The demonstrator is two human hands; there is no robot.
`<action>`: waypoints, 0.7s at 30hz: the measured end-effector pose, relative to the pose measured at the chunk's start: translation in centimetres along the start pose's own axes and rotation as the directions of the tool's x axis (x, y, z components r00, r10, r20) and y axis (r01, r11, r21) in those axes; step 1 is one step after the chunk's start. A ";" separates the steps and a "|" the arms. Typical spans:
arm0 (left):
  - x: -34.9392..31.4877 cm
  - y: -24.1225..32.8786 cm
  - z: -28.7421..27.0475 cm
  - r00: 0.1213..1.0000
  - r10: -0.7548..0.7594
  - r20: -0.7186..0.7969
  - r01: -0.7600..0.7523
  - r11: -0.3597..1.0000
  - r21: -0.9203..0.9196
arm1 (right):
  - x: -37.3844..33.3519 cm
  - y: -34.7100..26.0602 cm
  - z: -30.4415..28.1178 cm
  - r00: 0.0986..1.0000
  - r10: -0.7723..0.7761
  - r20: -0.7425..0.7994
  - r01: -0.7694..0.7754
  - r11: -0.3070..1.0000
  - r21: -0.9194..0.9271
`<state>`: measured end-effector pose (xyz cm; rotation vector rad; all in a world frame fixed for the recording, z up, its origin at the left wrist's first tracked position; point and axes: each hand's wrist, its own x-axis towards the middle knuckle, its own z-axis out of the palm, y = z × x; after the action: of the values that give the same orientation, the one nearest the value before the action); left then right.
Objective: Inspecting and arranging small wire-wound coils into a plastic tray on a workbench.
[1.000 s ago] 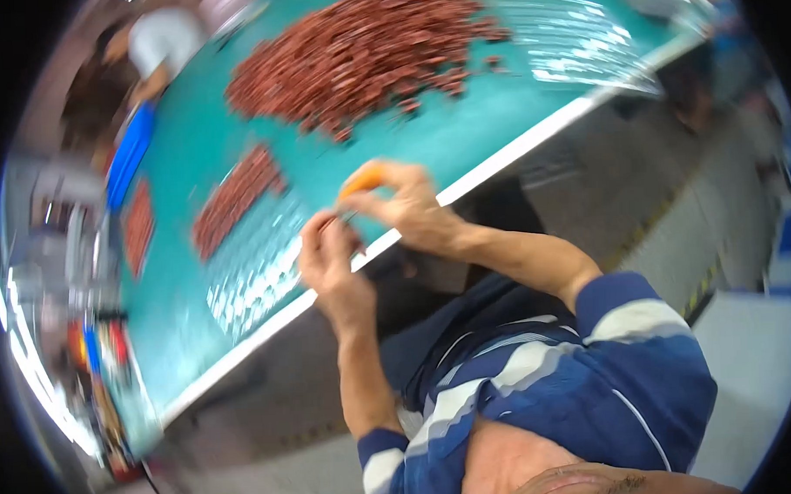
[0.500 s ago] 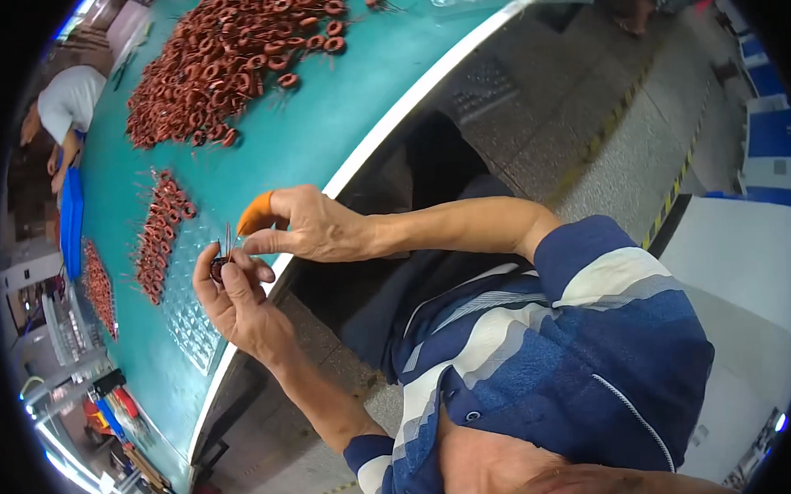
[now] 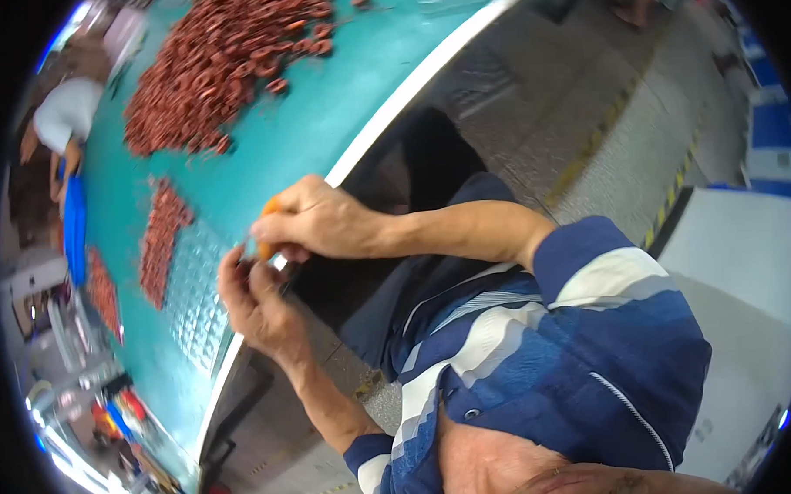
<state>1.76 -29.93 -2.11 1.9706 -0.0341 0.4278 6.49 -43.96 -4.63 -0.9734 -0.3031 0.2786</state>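
Note:
My left hand (image 3: 263,313) is closed at the table's near edge, its thumb and fingers pinched around a small wound ring coil. The coil is mostly hidden now; the earlier frame shows it with upright wire leads. Right against these fingertips, my right hand (image 3: 321,223) is closed too. An orange finger cover (image 3: 265,248) shows on it. What its fingertips grip is hidden and blurred. Beyond the hands lies a clear plastic blister tray (image 3: 197,302), with a block of reddish-brown ring coils (image 3: 160,246) along its far side.
A large heap of reddish-brown ring coils (image 3: 224,70) covers the far part of the green table (image 3: 347,101). Another group of coils (image 3: 103,292) lies farther left, by a blue tray (image 3: 74,228). Another person (image 3: 64,115) leans at the far side. The table has a white edge (image 3: 424,67).
Both hands have shifted slightly right. My right hand has turned and curled its fingers in by the left fingertips, and the upright leads no longer show. The view is more blurred.

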 end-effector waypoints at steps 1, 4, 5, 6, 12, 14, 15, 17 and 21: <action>-0.2 -0.1 -0.1 0.998 -0.045 0.033 0.047 0.997 -0.060 | -0.1 -0.1 -0.2 0.999 0.039 -0.016 -0.040 0.998 -0.040; -0.2 -0.6 -1.0 0.958 -0.159 0.239 0.237 0.906 -0.350 | 0.0 -0.3 -0.7 0.991 -0.053 -0.120 -0.002 0.909 -0.417; 0.1 -0.8 -1.1 0.935 -0.180 0.305 0.301 0.858 -0.417 | 0.4 -0.1 -0.7 0.987 -0.121 -0.107 0.065 0.903 -0.424; 0.2 -0.8 -1.4 0.896 -0.205 0.394 0.379 0.815 -0.438 | 0.4 0.0 -0.8 0.989 -0.126 -0.076 0.097 0.946 -0.308; 0.2 -1.5 -1.3 0.909 -0.070 0.410 0.199 0.939 -0.281 | 0.4 0.1 -1.2 0.995 0.100 0.019 -0.097 0.989 -0.111; 0.0 -1.7 -1.5 0.918 -0.036 0.394 0.156 0.948 -0.277 | 0.5 0.0 -1.1 0.991 0.131 0.040 -0.127 0.988 -0.090; 0.0 -1.8 -1.7 0.917 -0.030 0.397 0.152 0.948 -0.281 | 0.4 0.0 -1.0 0.984 0.171 0.039 -0.168 0.983 -0.075; -0.2 -1.7 -2.1 0.929 -0.030 0.369 0.161 0.930 -0.330 | 0.4 0.0 -0.6 0.991 0.118 0.059 -0.110 0.987 -0.116; -1.0 -1.2 -1.8 0.961 -0.062 0.270 0.225 0.743 -0.630 | -0.5 0.2 0.8 0.981 -0.180 0.078 0.196 0.890 -0.411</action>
<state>0.58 -28.02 -2.85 1.2914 -0.1590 0.0511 5.72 -43.40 -4.46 -1.3525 -0.5033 0.0519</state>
